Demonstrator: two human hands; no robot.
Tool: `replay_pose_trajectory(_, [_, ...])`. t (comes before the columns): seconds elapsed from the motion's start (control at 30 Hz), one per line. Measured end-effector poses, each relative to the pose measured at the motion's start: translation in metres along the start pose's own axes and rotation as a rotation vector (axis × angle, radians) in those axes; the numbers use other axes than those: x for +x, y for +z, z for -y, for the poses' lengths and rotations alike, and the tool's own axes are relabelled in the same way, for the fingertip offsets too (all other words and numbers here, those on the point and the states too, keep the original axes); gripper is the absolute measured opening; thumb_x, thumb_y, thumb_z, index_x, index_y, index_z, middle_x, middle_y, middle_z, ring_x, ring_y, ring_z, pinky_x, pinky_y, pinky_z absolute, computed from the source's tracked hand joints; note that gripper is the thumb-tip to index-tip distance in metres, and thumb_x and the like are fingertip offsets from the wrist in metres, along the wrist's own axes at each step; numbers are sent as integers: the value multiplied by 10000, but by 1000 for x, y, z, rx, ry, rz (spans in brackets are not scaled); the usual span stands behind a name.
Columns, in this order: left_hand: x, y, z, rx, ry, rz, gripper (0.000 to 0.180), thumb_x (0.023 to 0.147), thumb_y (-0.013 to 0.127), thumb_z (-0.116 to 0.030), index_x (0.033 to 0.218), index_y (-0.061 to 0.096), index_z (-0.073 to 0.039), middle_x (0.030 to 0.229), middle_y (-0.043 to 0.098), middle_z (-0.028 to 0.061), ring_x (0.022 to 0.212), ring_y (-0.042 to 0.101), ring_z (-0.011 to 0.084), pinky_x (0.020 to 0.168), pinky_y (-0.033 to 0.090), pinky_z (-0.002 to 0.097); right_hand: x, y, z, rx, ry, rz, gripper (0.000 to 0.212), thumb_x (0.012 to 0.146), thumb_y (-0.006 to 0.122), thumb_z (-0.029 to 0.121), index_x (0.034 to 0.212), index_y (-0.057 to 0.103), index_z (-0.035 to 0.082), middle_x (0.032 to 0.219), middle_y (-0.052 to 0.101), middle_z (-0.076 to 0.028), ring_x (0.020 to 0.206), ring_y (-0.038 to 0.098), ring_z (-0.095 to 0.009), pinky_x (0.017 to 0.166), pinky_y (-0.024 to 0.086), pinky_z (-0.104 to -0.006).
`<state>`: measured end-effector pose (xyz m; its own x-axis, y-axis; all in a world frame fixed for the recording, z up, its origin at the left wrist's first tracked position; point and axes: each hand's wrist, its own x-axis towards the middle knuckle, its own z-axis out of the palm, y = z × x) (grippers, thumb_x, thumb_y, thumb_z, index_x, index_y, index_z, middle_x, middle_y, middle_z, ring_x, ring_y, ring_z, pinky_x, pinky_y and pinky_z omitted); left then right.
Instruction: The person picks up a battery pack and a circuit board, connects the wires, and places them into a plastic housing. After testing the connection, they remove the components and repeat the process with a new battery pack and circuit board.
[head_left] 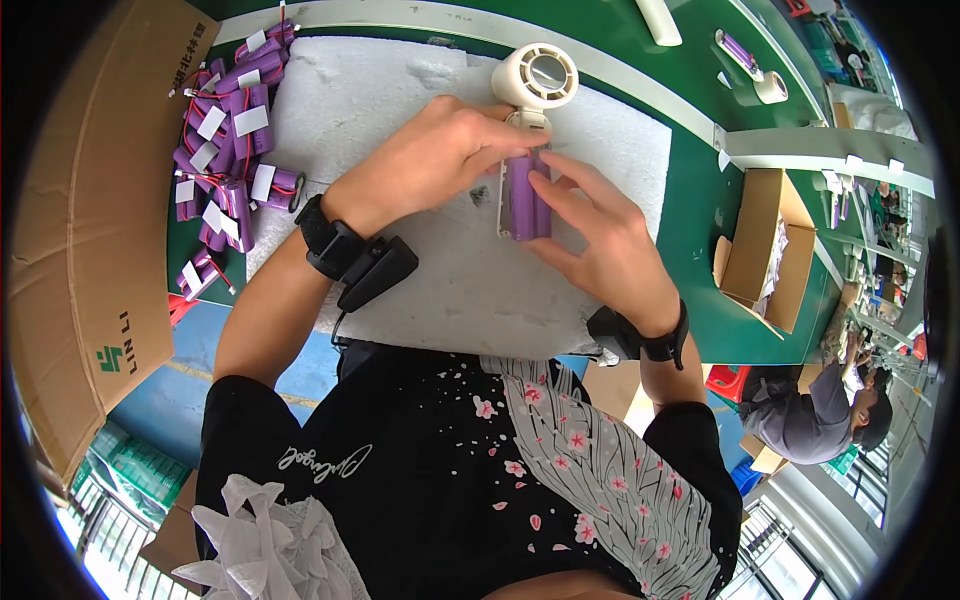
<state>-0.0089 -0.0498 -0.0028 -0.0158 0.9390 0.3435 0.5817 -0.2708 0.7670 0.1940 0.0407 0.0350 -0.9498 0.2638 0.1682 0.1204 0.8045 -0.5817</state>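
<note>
A black shirt (410, 480) fills the lower middle, its hem of detail running off the bottom edge: white script on the chest, a grey feathery panel with pink blossoms, and a ruffled white cloth (265, 540), cut off below. The left hand (440, 150) bends its fingers closed around the neck of a cream handheld fan (510, 90), some fingertips hidden behind it. The right hand (610, 230) curls half open along the handle's right side, fingertips against a smooth purple battery pack (522, 205) seated in the open handle; whether they grip or merely press, I cannot tell. The hands hide the handle's upper part. The fan is over a pitted white foam sheet (420, 285) on the green counter (695, 210). At left, purple cylindrical packs (240, 125) with red wires and blank-looking white tabs lie heaped beside a brown cardboard carton (90, 200), cropped by the dark rim, bearing dark characters and a green logo with sideways lettering.
</note>
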Motion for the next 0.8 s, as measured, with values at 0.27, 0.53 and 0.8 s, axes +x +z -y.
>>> replay_pose_trajectory(0.27, [0, -1, 0, -7, -71, 49, 449, 842, 531, 75, 1225, 641, -132, 1004, 682, 177, 687, 660, 244, 698, 560, 321, -3, 5, 10, -100, -4, 10, 549, 645, 797, 11, 1159, 610, -46, 1297, 542, -188, 933, 618, -312, 803, 547, -377])
replay_pose_trajectory(0.53, [1, -2, -2, -3, -67, 42, 451, 854, 525, 73, 1227, 644, -150, 974, 688, 163, 689, 658, 231, 691, 558, 322, -5, 11, 15, -187, 15, -1, 549, 666, 770, -10, 1180, 587, -65, 1325, 513, -215, 962, 601, -341, 822, 532, -393])
replay_pose_trajectory(0.8, [1, -4, -2, -75, -120, 62, 432, 871, 523, 58, 1227, 646, -153, 924, 697, 145, 667, 639, 200, 684, 555, 315, -4, 14, 15, -183, 59, -12, 546, 662, 773, -6, 1175, 593, -56, 1330, 513, -223, 985, 625, -362, 843, 533, -390])
